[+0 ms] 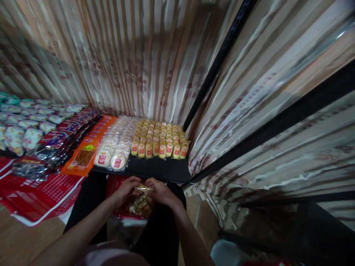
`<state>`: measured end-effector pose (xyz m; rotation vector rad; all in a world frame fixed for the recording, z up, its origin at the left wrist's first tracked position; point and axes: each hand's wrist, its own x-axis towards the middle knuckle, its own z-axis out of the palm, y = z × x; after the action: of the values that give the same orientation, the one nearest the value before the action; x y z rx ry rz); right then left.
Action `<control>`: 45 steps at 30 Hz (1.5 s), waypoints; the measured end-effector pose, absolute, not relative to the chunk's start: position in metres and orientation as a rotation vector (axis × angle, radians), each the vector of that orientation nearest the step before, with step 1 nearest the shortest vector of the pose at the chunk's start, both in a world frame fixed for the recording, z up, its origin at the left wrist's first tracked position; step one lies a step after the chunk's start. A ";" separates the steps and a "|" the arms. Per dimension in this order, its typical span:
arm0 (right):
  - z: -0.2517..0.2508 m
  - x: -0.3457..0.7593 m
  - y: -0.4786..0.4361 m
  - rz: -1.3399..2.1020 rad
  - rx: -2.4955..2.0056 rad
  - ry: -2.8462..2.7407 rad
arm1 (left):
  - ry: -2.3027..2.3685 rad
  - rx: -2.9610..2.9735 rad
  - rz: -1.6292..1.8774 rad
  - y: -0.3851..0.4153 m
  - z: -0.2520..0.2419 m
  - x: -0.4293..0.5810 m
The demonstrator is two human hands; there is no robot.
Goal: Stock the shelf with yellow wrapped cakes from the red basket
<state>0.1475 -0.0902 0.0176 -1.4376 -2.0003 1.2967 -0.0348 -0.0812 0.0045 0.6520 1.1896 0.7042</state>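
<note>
a yellow packet (144,187) is pinched at its ends by the left hand (129,187) and right hand (160,191), above a red container (112,184); farther, a black shelf (159,170) bears yellow snacks (159,140), with white crackers (115,146) to their left.

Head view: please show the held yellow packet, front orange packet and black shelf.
Held yellow packet (144,188), head view: its middle.
Front orange packet (83,158), head view: front face.
Black shelf (158,170), head view: bare top.

Glossy plastic is being noted on the snack packet (144,188), smooth plastic on the shopping basket (52,193), matt finish on the shelf (159,170).
</note>
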 end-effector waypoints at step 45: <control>0.005 0.194 -0.057 1.063 -1.346 -0.835 | 1.052 0.961 0.774 -0.053 0.026 0.063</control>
<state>0.1937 -0.0575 0.0049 -1.3464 -0.8348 1.0629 0.0631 -0.0532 0.0258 0.9606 1.0523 0.7738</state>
